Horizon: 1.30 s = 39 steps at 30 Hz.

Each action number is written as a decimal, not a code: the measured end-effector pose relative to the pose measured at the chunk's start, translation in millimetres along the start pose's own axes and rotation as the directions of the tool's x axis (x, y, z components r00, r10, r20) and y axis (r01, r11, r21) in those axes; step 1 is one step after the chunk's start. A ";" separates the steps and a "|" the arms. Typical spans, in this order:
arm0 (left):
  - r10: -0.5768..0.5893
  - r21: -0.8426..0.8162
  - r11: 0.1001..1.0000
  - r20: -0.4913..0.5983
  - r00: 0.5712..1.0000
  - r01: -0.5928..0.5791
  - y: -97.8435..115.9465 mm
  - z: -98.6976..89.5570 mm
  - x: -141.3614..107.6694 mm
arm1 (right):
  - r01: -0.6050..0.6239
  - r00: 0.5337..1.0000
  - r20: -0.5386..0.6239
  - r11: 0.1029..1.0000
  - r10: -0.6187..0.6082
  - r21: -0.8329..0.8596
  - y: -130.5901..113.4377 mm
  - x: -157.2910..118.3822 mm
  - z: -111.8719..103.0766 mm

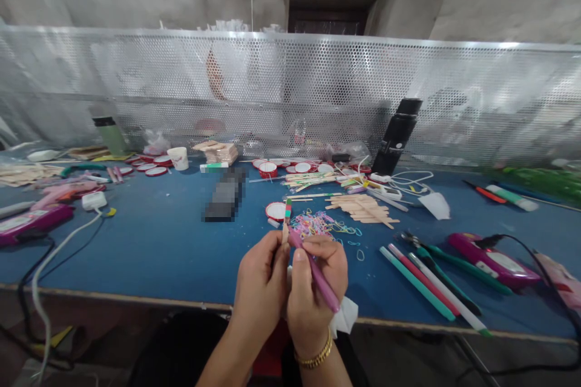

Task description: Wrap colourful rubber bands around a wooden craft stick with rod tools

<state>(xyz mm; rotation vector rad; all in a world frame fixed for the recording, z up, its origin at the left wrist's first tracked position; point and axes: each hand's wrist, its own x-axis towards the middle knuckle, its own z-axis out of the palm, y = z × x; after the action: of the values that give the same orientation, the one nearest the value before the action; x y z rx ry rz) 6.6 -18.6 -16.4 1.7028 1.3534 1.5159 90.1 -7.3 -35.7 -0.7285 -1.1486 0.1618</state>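
Note:
Just above the table's front edge, my left hand pinches a flat wooden craft stick held upright. Green and red blocks of colour mark the stick's upper end. Closed around a purple marker pen, my right hand keeps the pen's tip against or very near the stick; fingers partly hide the contact. A white paper shows below my right wrist. Behind my hands lie a pile of small coloured rubber bands and a white disc with a red rim.
Bare wooden sticks lie beyond the bands. At right are several markers, green-handled pliers and a purple device. A black bottle leans near the perforated metal screen. A dark blurred object and paper cup stand left.

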 end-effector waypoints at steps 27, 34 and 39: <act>0.005 0.014 1.000 -0.008 1.000 -0.005 1.4 0.3 -0.4 | 0.001 1.000 -0.004 1.000 -0.001 -0.022 -4.5 4.4 1.8; 0.004 0.021 1.000 -0.001 1.000 -0.004 2.4 -0.1 0.2 | -0.010 1.000 0.015 1.000 0.010 0.001 -4.1 4.5 1.7; -0.005 0.001 1.000 0.008 1.000 0.005 1.3 -0.2 -0.9 | -0.010 1.000 0.007 1.000 0.009 0.023 -3.4 2.4 2.1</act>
<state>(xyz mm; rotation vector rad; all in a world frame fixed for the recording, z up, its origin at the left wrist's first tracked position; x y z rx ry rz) 6.9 -19.9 -15.6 1.7026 1.3533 1.5051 88.5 -7.9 -31.4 -0.7138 -1.1481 0.1850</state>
